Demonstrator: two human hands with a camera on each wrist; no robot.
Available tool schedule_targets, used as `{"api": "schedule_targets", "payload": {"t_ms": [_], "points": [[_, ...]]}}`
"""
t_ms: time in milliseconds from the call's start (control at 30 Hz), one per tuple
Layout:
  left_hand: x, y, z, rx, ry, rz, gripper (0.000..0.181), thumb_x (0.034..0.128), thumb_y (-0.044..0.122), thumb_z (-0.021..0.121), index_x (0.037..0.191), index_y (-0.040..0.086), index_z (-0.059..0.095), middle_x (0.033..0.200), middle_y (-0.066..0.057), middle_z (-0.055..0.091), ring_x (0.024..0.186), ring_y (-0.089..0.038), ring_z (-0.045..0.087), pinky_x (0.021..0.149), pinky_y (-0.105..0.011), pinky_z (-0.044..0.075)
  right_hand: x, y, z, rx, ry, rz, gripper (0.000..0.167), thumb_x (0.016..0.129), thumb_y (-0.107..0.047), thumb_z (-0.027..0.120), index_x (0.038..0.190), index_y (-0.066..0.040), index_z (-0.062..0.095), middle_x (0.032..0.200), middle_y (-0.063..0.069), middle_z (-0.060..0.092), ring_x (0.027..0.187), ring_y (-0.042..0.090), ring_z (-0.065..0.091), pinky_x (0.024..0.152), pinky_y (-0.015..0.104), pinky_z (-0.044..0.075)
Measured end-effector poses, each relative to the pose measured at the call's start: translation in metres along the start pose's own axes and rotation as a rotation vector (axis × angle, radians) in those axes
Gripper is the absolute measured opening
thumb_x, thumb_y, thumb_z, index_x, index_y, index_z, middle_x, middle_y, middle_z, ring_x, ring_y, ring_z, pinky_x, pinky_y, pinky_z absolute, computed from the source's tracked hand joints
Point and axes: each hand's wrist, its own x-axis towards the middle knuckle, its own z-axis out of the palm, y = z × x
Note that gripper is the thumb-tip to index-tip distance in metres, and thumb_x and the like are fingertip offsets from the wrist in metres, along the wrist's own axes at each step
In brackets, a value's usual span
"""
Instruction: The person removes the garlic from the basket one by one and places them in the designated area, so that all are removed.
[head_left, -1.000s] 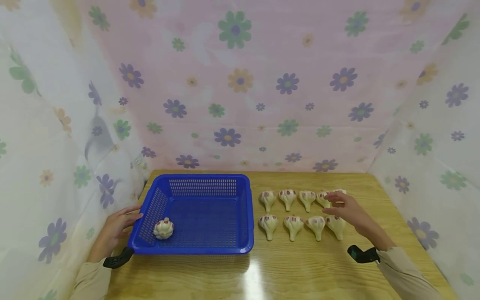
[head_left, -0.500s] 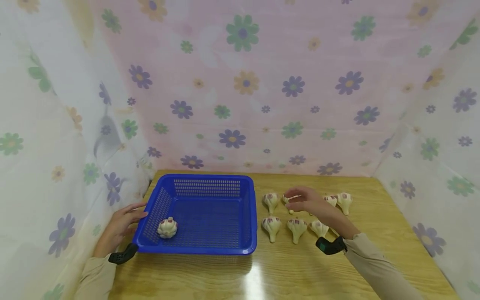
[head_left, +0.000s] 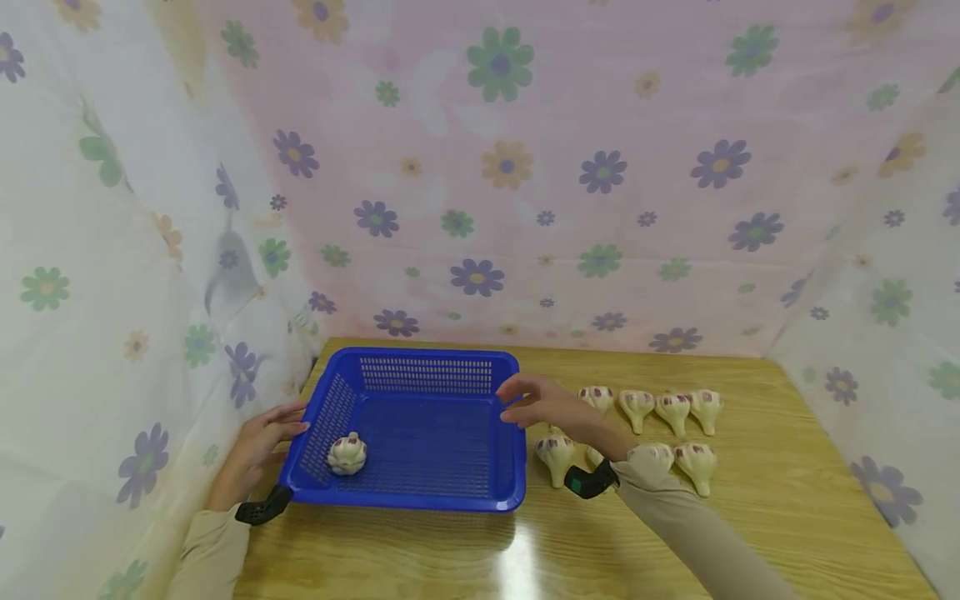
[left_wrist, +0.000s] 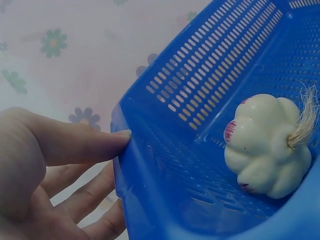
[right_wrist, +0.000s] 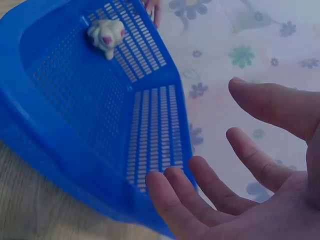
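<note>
At the blue plastic basket [head_left: 420, 502], my left hand [head_left: 258, 446] holds the left rim. In the left wrist view its thumb [left_wrist: 107, 145] lies on the rim, and the other fingers go behind the outer wall, tips hidden. One garlic bulb [head_left: 347, 454] sits inside, near the left wall; its stringy root [left_wrist: 304, 120] shows in the left wrist view. My right hand [head_left: 558, 408] hovers by the basket's right rim, fingers spread and holding nothing. Right of the basket, two rows of garlic bulbs [head_left: 637, 408] lie on the table, some partly hidden by my right arm.
The wooden table [head_left: 405, 554] runs back to a pink flowered cloth wall [head_left: 540, 250]. White flowered cloth [head_left: 97, 350] closes in the left side, close to my left hand. More cloth hangs on the right.
My right hand has swept left from the far end of the garlic rows to the basket's right rim, with nothing in it. My left hand stays at the rim; the view shifts slightly.
</note>
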Motion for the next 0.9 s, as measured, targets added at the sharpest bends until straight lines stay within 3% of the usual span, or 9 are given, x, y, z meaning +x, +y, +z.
{"api": "schedule_targets", "payload": {"t_ms": [33, 100, 300, 400, 600, 700, 900], "points": [[-0.003, 0.004, 0.001, -0.003, 0.002, 0.001, 0.059, 0.0856, 0.032, 0.069, 0.138, 0.017, 0.049, 0.119, 0.001, 0.060, 0.098, -0.016, 0.058, 0.078, -0.038, 0.048, 0.004, -0.001, 0.004, 0.006, -0.014, -0.002, 0.040, 0.088, -0.018, 0.069, 0.122, -0.005, 0.053, 0.126, 0.014, 0.050, 0.106, 0.027, 0.057, 0.088, 0.046, 0.048], [0.003, -0.003, -0.003, -0.020, -0.002, 0.016, 0.057, 0.0837, 0.033, 0.071, 0.136, 0.020, 0.052, 0.118, 0.003, 0.061, 0.097, -0.016, 0.058, 0.075, -0.038, 0.048, 0.013, -0.002, 0.012, 0.013, -0.037, 0.004, 0.040, 0.087, -0.017, 0.069, 0.122, -0.006, 0.053, 0.125, 0.013, 0.051, 0.106, 0.027, 0.056, 0.087, 0.046, 0.048], [0.005, -0.007, -0.006, -0.020, -0.023, 0.053, 0.055, 0.0855, 0.031, 0.069, 0.136, 0.019, 0.053, 0.121, 0.003, 0.060, 0.097, -0.017, 0.057, 0.073, -0.039, 0.046, 0.038, -0.004, 0.034, 0.027, -0.063, 0.042, 0.038, 0.085, -0.015, 0.071, 0.118, -0.007, 0.055, 0.121, 0.014, 0.054, 0.102, 0.025, 0.059, 0.080, 0.041, 0.052], [0.005, -0.008, -0.008, -0.030, -0.054, 0.063, 0.056, 0.0859, 0.031, 0.069, 0.137, 0.019, 0.052, 0.122, 0.004, 0.059, 0.098, -0.017, 0.056, 0.076, -0.040, 0.044, 0.048, -0.006, 0.044, 0.054, -0.078, 0.058, 0.037, 0.085, -0.014, 0.070, 0.118, -0.005, 0.055, 0.122, 0.016, 0.053, 0.102, 0.025, 0.059, 0.081, 0.043, 0.052], [0.011, -0.014, -0.010, -0.036, -0.048, 0.068, 0.054, 0.0862, 0.031, 0.069, 0.137, 0.021, 0.053, 0.124, 0.004, 0.059, 0.098, -0.017, 0.057, 0.073, -0.038, 0.046, 0.065, -0.003, 0.061, 0.126, -0.079, 0.092, 0.040, 0.084, -0.011, 0.071, 0.120, -0.005, 0.054, 0.123, 0.017, 0.051, 0.101, 0.030, 0.059, 0.082, 0.048, 0.051], [0.008, -0.008, -0.007, -0.023, -0.035, 0.037, 0.055, 0.0851, 0.031, 0.069, 0.137, 0.021, 0.052, 0.124, 0.005, 0.058, 0.099, -0.016, 0.057, 0.075, -0.038, 0.047, 0.072, 0.000, 0.069, 0.175, -0.080, 0.111, 0.041, 0.084, -0.010, 0.070, 0.121, -0.004, 0.054, 0.120, 0.017, 0.053, 0.100, 0.031, 0.060, 0.084, 0.052, 0.049], [-0.011, 0.018, 0.004, 0.014, -0.025, -0.003, 0.058, 0.0895, 0.023, 0.062, 0.143, 0.011, 0.042, 0.130, -0.001, 0.053, 0.101, -0.017, 0.054, 0.081, -0.038, 0.042, 0.087, 0.004, 0.085, 0.261, -0.079, 0.135, 0.038, 0.084, -0.008, 0.069, 0.119, -0.002, 0.055, 0.109, 0.014, 0.061, 0.096, 0.027, 0.062, 0.086, 0.056, 0.047]]}}
